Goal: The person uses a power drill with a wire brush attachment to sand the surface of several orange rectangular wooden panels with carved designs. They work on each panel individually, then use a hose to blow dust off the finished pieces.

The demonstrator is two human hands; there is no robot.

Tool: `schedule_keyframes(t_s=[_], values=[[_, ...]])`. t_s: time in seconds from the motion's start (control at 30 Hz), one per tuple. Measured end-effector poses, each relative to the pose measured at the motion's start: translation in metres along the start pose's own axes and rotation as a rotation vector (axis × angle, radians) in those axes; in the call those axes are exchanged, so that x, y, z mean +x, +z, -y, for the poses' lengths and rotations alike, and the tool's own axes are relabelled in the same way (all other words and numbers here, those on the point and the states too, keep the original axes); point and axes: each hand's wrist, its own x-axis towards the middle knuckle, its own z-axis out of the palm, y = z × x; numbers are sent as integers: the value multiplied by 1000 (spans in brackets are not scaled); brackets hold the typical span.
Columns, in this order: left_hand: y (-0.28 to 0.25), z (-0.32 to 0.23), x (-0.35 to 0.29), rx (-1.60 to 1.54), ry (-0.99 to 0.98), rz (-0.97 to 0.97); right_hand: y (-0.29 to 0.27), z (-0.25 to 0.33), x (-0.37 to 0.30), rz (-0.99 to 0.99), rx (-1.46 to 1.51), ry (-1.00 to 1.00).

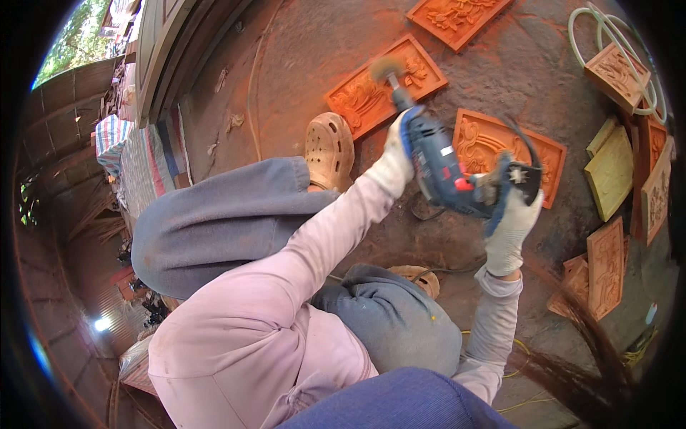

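A blue-and-black corded power drill (437, 161) is held in both of my gloved hands. My left hand (395, 157), in a white glove with blue, wraps round the front of its body near the chuck. At the rear, my right hand (513, 227) closes round the handle; the fingers are partly hidden by the drill. A round brush (386, 68), blurred, sits at the drill's tip over an orange-brown carved wooden panel (357, 104) lying on the floor. Beneath the drill and to its right lies a second carved panel (547, 161), partly covered by the tool and my right hand.
Another carved panel (457, 18) lies at the far edge. On the right, several panels lean or stack, including a yellowish board (611, 171) and a brown carved one (606, 268), near a coiled pale hose (604, 25). My clog-covered foot (330, 151) stands beside the brushed panel.
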Motion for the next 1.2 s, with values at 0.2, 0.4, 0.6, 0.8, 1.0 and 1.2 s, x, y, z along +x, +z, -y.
schedule_keyframes(t_s=[0.2,0.4,0.6,0.8,1.0,1.2], values=[[-8,1,-1,-14,14,28,2,7,-1,-17,34,91],[-14,4,-17,36,76,-85,0,-1,-9,90,169,22],[-62,6,-44,-49,103,-185,7,-30,-27,88,-13,133],[-60,29,-50,-95,45,-224,-13,-16,-39,184,136,89],[-65,29,-45,-128,5,-131,-18,-15,-44,55,5,117],[-40,34,-42,-21,-4,-59,-19,-15,-58,127,230,-66]])
